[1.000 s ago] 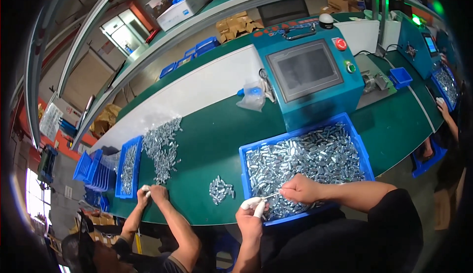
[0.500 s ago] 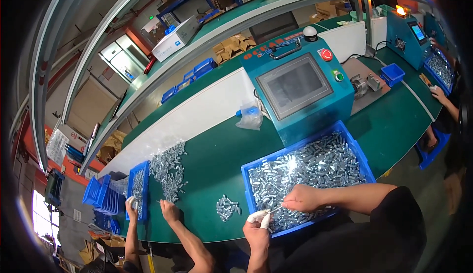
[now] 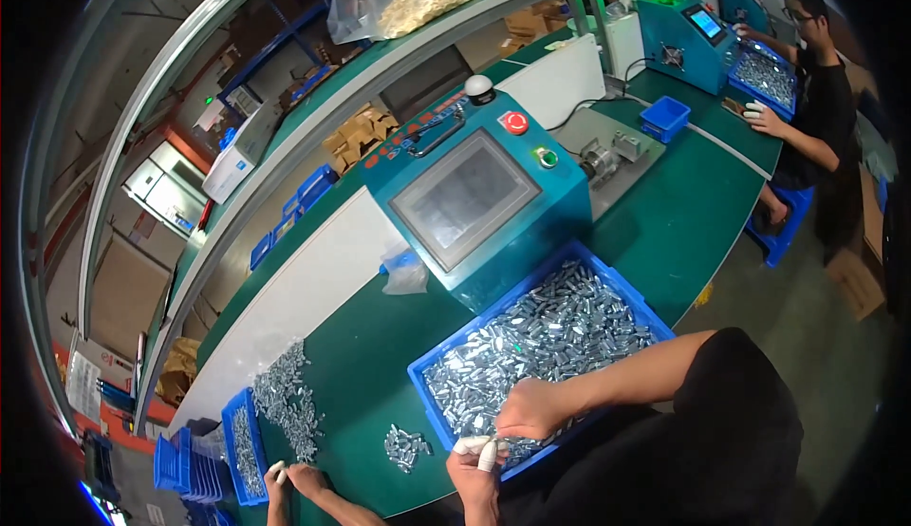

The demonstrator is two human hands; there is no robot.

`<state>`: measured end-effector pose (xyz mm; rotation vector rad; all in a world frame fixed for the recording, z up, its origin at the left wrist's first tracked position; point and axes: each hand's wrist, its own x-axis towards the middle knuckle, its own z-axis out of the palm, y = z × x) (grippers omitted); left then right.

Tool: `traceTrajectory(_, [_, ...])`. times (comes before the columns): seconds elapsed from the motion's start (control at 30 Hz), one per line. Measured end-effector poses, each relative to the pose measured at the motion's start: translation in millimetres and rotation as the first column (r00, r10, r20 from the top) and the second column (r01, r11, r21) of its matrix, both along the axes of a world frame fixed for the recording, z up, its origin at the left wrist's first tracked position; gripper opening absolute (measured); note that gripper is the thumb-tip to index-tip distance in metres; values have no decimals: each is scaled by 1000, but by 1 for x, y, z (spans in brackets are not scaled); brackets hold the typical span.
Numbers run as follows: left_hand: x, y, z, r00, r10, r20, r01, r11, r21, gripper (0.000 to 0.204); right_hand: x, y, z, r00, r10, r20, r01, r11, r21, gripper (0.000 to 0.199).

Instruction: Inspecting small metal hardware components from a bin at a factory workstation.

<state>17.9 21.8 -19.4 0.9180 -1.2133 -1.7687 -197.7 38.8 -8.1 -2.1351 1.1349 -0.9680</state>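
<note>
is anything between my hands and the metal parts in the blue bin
Nothing visible. The right hand is already down on the heap of small metal parts in the blue bin, and the left hand, white cots on its fingertips, sits at the bin's near edge.

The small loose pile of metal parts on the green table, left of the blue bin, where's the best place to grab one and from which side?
Probably from above, pinching a single piece on the outer edge of the small pile. The pieces lie flat and jumbled on the table, so edge ones look freest. The left hand is nearest.
</note>
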Motion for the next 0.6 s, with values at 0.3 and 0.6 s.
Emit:
traceTrajectory(0.3, [-18,1,11,956,189,224,-25,814,-581,11,8,-13,-2,873,-7,488,-286,803,522,46])
traceTrajectory(0.6, [-4,-12,1,977,18,212,75,902,-425,5,3,-16,-6,946,137,292,-174,980,101,35])
